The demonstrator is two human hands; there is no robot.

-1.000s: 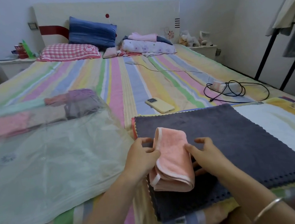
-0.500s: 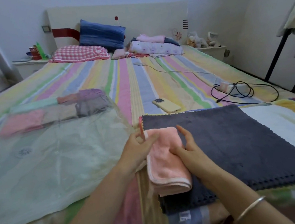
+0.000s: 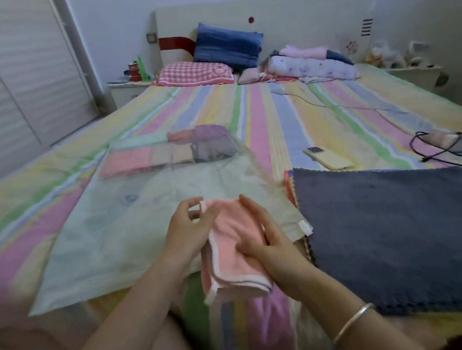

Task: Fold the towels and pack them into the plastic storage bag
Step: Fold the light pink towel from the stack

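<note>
Striped bedding (image 3: pixel 258 119) in pastel bands fills the view, and everything for the job lies on it. Nearest, at 6 o'clock, both hands hold a folded pink towel (image 3: pixel 231 259) up off the sheet. The left hand (image 3: pixel 186 232) pinches its far left corner between thumb and curled fingers. The right hand (image 3: pixel 263 237) is curled round its right side, thumb lying across the top face. The towel is a narrow oblong with a pale border, so its folding looks finished, and I judge the step in hand to be carrying it to the bag.

Just past the hands, towards 10 o'clock, the plastic storage bag (image 3: pixel 132 233) lies flat, and most of it is unfilled. At 3 o'clock a dark grey towel (image 3: pixel 405 229) lies spread and unfolded. Coloured edges (image 3: pixel 289 185) peek out under its far left corner (more towels below it, most likely; how many I cannot tell).

Farther on at 11 o'clock, against the bag's far end, the packed towels (image 3: pixel 163 154) show through the plastic in two rows: pink, beige, grey, green and purple. So several are already in, one is in the hands, and the grey one and whatever lies beneath it are left to fold. At 1 o'clock lies a yellow phone (image 3: pixel 328 157).
</note>
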